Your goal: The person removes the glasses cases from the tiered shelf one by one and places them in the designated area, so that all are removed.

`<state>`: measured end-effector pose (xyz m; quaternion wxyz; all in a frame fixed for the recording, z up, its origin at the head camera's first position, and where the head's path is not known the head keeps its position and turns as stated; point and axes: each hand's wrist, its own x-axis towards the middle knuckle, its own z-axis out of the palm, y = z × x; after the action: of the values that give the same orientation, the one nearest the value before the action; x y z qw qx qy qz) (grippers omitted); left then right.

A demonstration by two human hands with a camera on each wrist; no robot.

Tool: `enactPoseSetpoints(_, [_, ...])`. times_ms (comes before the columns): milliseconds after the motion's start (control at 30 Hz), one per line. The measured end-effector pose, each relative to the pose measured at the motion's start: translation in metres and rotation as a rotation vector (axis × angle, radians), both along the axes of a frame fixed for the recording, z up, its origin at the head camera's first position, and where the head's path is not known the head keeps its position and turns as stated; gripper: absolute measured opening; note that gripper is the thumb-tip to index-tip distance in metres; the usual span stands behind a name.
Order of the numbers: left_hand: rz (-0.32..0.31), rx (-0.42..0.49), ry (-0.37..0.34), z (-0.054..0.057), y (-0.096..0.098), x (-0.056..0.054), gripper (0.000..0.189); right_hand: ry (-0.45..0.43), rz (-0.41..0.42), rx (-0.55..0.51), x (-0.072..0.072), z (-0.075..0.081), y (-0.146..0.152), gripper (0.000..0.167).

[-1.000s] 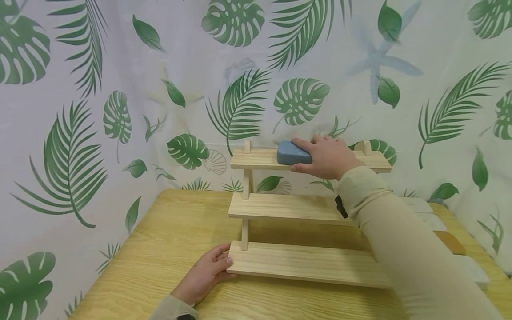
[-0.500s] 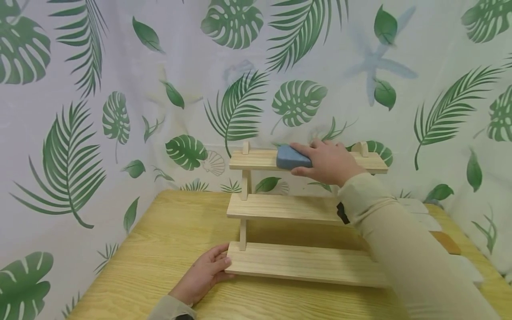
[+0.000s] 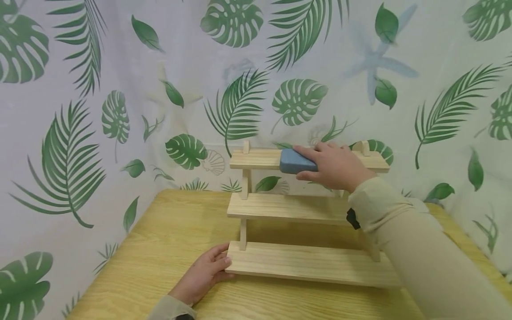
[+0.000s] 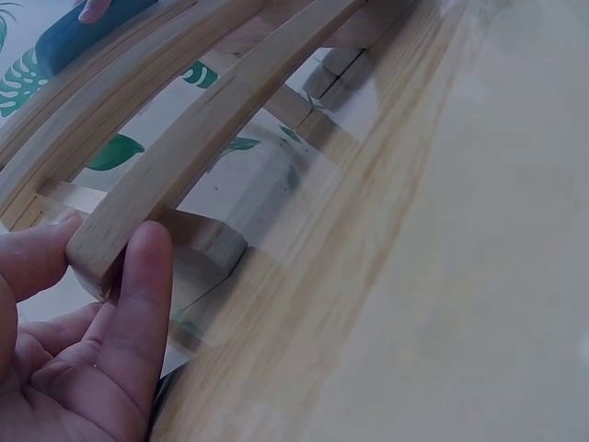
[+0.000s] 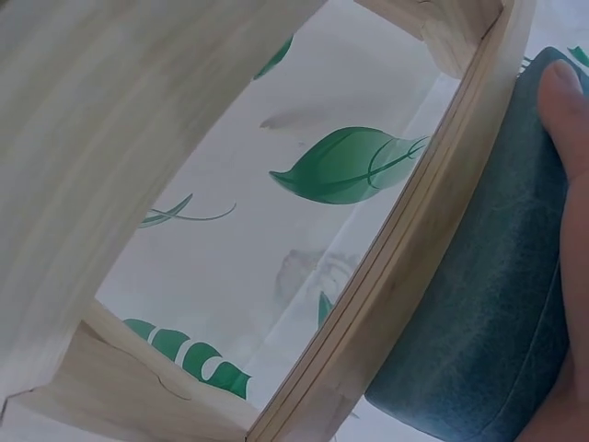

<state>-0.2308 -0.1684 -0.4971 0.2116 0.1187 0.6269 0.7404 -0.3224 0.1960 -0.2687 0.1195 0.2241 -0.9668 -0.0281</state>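
Note:
A three-tier wooden display shelf (image 3: 288, 206) stands on the wood-grain table. My left hand (image 3: 202, 271) grips the left end of its lowest board. In the left wrist view, the thumb and index fingertip (image 4: 147, 253) lie on opposite faces of that board end (image 4: 120, 221). Up on the top board (image 3: 256, 159), my right hand (image 3: 338, 166) holds a blue sponge (image 3: 295, 162), its thumb along the front side and fingers over the top. In the right wrist view the sponge (image 5: 479, 276) lies against the board's front edge, showing a mottled surface.
Small wooden pegs stick up at the top board's ends, the right one (image 3: 365, 149) beside my right hand. A leaf-printed curtain (image 3: 300, 49) hangs close behind the shelf. Right of it, a pale flat piece (image 3: 418, 204) shows partly behind my sleeve (image 3: 424, 253).
My right hand has shifted slightly right along the top board with the sponge. The forearm now covers most of the flat pieces on the right. My left hand keeps its grip.

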Motion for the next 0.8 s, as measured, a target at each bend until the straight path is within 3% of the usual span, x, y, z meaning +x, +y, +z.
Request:
enactPoseSetpoints(200, [0.004, 0.001, 0.0, 0.0, 0.002, 0.0, 0.07, 0.039, 0.019, -0.013, 0.009, -0.004, 0.008, 0.084])
enactPoseSetpoints(800, [0.016, -0.009, 0.002, -0.001, 0.001, -0.001, 0.068, 0.168, 0.102, 0.006, 0.055, -0.01, 0.049, 0.083])
